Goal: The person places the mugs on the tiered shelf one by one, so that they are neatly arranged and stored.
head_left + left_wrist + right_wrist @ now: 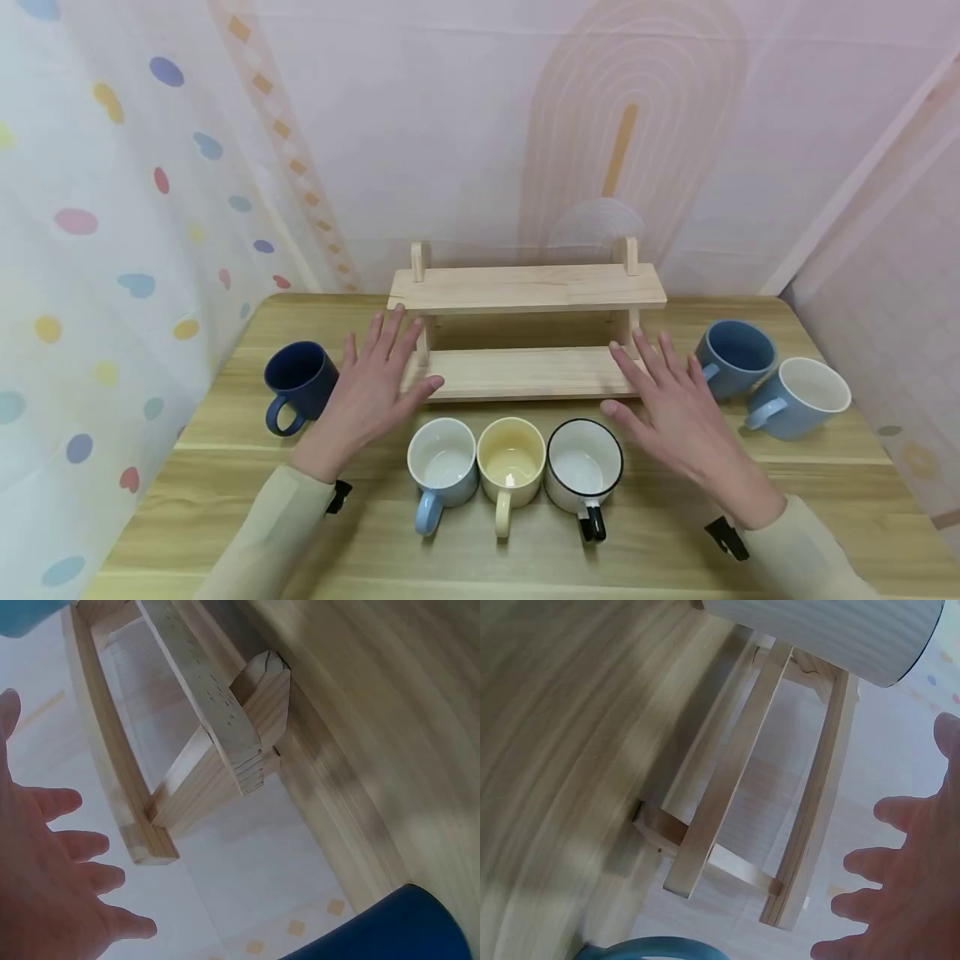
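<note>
My left hand [371, 392] is spread with its fingers straight, between a navy mug [318, 387] and the left end of a two-tier wooden shelf [525, 288]. On the other side my right hand [671, 412] is spread the same way near the shelf's right end, holding nothing. Between the hands, in front of the shelf, a light blue mug [457, 492], a yellow mug [517, 496] and a white mug with a black rim [562, 487] stand in a row, handles toward me. In the left wrist view the left fingers [97, 877] hold nothing.
To the right of my right hand stand a blue mug [723, 379] and a light blue mug with a white inside [798, 412]. All rest on a wooden table [225, 467]. A patterned curtain [450, 125] hangs behind and at the sides.
</note>
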Demonstrator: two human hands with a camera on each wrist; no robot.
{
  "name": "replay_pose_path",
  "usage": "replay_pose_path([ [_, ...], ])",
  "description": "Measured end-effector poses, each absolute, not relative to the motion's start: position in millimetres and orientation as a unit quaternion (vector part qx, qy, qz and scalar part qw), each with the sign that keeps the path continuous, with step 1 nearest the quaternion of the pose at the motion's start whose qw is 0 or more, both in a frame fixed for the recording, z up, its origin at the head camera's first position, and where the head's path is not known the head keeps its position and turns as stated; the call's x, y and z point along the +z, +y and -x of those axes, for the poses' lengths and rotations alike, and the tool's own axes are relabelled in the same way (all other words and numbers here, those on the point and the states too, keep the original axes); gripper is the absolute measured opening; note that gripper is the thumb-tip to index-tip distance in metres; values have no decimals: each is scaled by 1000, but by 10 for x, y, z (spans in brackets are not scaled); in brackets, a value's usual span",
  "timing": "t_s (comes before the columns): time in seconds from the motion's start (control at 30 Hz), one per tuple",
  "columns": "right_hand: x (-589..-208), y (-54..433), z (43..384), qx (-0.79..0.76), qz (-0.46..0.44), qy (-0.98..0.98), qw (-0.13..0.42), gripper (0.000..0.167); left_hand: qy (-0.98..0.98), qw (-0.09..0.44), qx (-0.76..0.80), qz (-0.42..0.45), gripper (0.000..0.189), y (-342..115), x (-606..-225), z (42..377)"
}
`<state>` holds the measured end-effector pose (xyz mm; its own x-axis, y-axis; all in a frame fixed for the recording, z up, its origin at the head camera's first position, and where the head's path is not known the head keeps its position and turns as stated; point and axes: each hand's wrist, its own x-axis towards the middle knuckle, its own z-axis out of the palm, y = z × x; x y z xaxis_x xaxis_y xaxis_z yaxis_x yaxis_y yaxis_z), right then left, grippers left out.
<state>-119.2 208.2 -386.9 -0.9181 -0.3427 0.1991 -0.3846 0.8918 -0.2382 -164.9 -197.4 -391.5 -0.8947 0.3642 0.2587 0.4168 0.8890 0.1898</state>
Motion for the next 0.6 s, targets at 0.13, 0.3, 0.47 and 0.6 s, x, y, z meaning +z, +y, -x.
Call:
replay_pose_path([
  [0.13,-3888,2092,1131,130,-191,-970,79,76,-966,104,-123,202,87,-1976,-3906,1757],
  [0.3,-3904,2086,1056,131,-203,-967,80,74,-968,104,-116,196,88,-2016,-3905,1874],
  [0.47,-3928,2087,969,154,-217,-961,72,73,-970,104,-111,192,89,-2051,-3922,1943],
  [0.6,-3950,2124,892,200,-228,-950,68,71,-969,109,-105,194,91,-2044,-3938,1970],
])
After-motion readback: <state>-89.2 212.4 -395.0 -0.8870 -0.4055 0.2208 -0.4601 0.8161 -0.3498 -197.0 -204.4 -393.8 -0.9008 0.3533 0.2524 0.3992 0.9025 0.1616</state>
